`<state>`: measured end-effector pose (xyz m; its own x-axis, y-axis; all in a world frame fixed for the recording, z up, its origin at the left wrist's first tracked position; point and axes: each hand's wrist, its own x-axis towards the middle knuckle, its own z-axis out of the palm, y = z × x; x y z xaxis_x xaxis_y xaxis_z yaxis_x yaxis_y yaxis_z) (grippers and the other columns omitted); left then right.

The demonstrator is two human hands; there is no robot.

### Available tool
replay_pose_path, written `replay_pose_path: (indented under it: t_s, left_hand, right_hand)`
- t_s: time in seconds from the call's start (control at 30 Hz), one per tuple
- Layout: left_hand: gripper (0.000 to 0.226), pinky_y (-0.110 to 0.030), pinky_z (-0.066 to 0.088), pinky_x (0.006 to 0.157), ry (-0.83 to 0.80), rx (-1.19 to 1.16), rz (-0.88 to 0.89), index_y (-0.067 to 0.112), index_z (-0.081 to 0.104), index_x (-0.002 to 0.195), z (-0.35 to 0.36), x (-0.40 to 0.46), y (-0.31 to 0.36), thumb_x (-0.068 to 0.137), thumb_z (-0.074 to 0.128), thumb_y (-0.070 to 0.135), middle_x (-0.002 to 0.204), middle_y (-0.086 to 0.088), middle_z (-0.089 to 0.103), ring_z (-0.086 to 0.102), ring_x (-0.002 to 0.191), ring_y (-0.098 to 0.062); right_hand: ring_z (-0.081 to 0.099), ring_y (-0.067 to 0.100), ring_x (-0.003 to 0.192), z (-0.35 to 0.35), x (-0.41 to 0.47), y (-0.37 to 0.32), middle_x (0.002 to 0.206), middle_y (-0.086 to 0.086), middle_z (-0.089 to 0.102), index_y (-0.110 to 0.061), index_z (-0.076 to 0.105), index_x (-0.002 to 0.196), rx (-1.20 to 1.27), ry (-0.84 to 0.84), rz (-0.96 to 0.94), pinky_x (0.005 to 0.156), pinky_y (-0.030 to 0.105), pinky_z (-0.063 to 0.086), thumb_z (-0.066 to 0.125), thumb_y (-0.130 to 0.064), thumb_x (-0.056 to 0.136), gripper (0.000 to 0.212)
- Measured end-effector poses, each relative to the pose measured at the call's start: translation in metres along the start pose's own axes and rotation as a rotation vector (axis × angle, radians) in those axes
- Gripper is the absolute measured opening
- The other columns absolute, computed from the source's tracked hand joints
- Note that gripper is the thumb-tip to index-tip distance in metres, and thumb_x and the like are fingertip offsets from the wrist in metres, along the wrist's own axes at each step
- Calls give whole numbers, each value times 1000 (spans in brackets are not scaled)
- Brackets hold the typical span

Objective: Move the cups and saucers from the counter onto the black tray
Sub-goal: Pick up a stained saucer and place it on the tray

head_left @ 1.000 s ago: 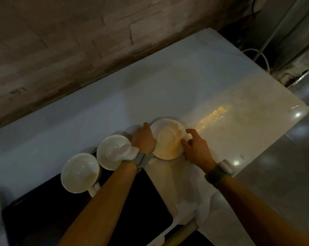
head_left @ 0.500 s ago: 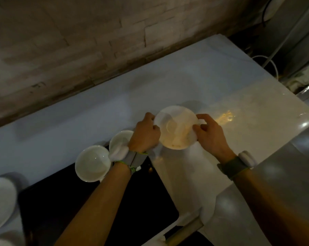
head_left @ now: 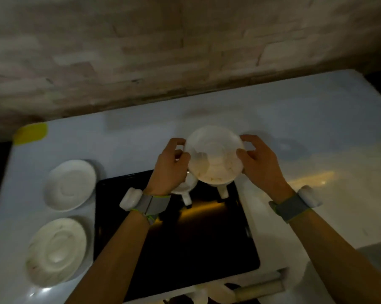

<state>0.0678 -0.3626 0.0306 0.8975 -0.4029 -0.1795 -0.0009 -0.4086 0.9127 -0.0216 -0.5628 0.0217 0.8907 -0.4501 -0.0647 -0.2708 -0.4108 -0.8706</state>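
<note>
A white saucer (head_left: 214, 155) is held in the air by its rim, my left hand (head_left: 171, 165) on its left edge and my right hand (head_left: 259, 163) on its right. It hovers over the far edge of the black tray (head_left: 185, 244). Two white cups stand on the tray beneath it, mostly hidden: one cup (head_left: 186, 189) behind my left hand, the other cup (head_left: 221, 188) under the saucer, their handles pointing toward me. Two more white saucers lie on the white counter left of the tray, the far saucer (head_left: 70, 185) and the near saucer (head_left: 56, 251).
The white counter (head_left: 316, 132) runs along a brick wall (head_left: 163, 51). A yellow patch (head_left: 30, 133) marks its far left corner. A pale bar (head_left: 259, 288) sits at the counter's near edge, below the tray.
Both hands have lifted the saucer off the counter and carried it left over the tray's far edge. The view has swung left, bringing two saucers on the left into sight.
</note>
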Motion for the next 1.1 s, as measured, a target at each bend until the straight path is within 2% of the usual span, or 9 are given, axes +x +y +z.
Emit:
replay_pose_path:
  t_s: [0.07, 0.13, 0.2, 0.3, 0.4, 0.57, 0.8, 0.97, 1.1]
  left_hand:
    - [22, -19, 42, 39, 24, 8, -2, 20, 48, 115, -16, -7, -9, 94, 44, 13, 66, -3, 61, 51, 38, -5]
    - [23, -19, 40, 38, 61, 2, -14, 18, 48, 116, -36, -16, -20, 94, 44, 12, 62, -2, 58, 50, 37, -5]
    - [24, -19, 38, 36, 94, -8, -41, 15, 48, 118, -54, -25, -33, 95, 43, 10, 58, -3, 55, 47, 35, -5]
    - [25, -19, 39, 37, 143, 3, -63, 14, 48, 118, -79, -38, -50, 94, 43, 10, 54, -7, 52, 47, 35, -8]
    - [24, -18, 39, 37, 188, 1, -80, 13, 49, 117, -98, -50, -65, 93, 44, 9, 55, -14, 49, 45, 34, -7]
    - [23, -18, 41, 37, 251, 23, -105, 17, 50, 114, -124, -66, -88, 92, 45, 11, 55, -14, 51, 47, 34, -9]
    - [28, -23, 45, 40, 256, 91, -191, 20, 49, 120, -150, -77, -124, 92, 46, 16, 61, -7, 60, 55, 39, -12]
    - [27, -25, 49, 39, 249, 135, -203, 19, 50, 121, -161, -82, -139, 94, 46, 17, 70, -7, 62, 57, 42, -16]
    - [31, -27, 51, 42, 233, 184, -233, 14, 50, 125, -165, -81, -149, 94, 46, 15, 75, -10, 65, 62, 48, -26]
  right_hand:
    - [67, 30, 74, 17, 0, -6, 80, 25, 71, -23, 53, 122, -18, -26, -25, 62, 18, 55, 54, -14, 94, 29]
    - [65, 26, 73, 39, -1, -17, 83, 23, 72, -21, 53, 123, -39, -56, -38, 57, 9, 48, 55, -15, 94, 30]
    - [66, 27, 76, 59, -3, -25, 84, 20, 72, -21, 54, 123, -55, -91, -41, 59, 12, 50, 55, -17, 94, 30]
    - [67, 26, 76, 87, -8, -37, 81, 11, 72, -28, 53, 123, -103, -139, -47, 70, 38, 57, 55, -25, 93, 30]
    - [64, 22, 78, 110, -15, -48, 88, 6, 68, -24, 52, 126, -66, -200, -58, 67, 32, 54, 54, -22, 95, 32]
    - [63, 20, 83, 145, -23, -60, 90, 4, 63, -20, 53, 126, -67, -259, -85, 77, 42, 57, 54, -18, 94, 31]
    - [56, 5, 40, 184, -29, -63, 76, 7, 65, -23, 50, 128, -106, -387, -2, 36, 19, 41, 54, -23, 96, 33]
    - [60, 23, 44, 202, -34, -65, 75, 8, 67, -28, 47, 131, -130, -419, 41, 35, 23, 43, 53, -23, 96, 36]
    - [63, 23, 47, 218, -40, -63, 76, 8, 68, -32, 43, 136, -178, -423, 63, 36, 24, 46, 52, -22, 96, 41]
